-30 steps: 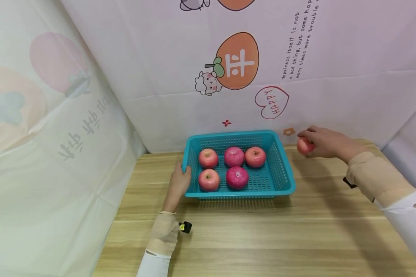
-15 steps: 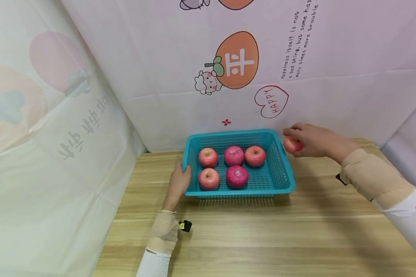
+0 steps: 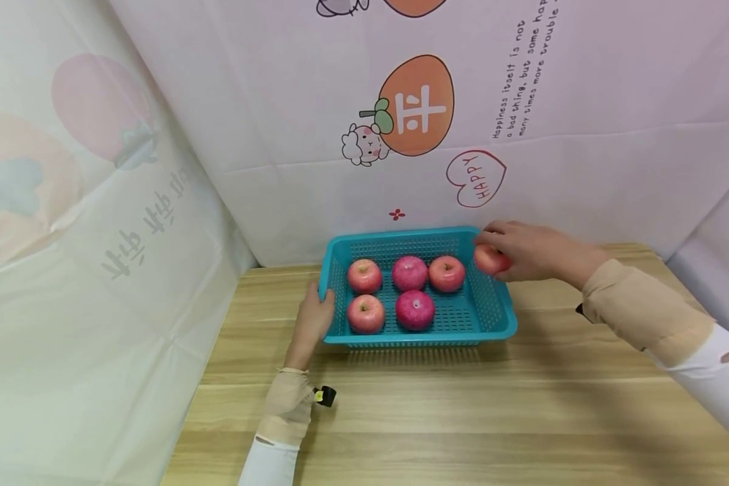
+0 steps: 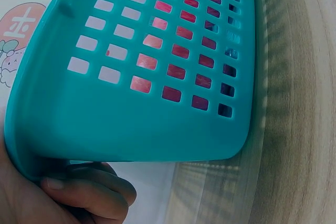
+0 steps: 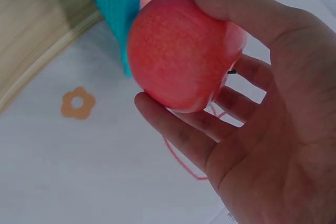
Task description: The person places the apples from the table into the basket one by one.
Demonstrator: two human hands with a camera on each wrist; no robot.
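A turquoise plastic basket with perforated sides stands on the table and has several apples inside. My left hand grips its left rim; in the left wrist view the curled fingers lie under that rim. At the opposite end, my right hand holds a red apple over the basket's right rim. The right wrist view shows the thumb and fingers around this apple. Two magenta apples sit mid-basket, a pinkish-red one right of them, and two paler ones at the left.
The wooden table extends in front of the basket and to both sides. Behind it hangs a white printed cloth, close to the basket's back edge. Another pale cloth closes off the left side.
My right hand has carried its apple leftward, from beside the basket to above its right rim. The left hand, the basket and the apples in it stay where they were.
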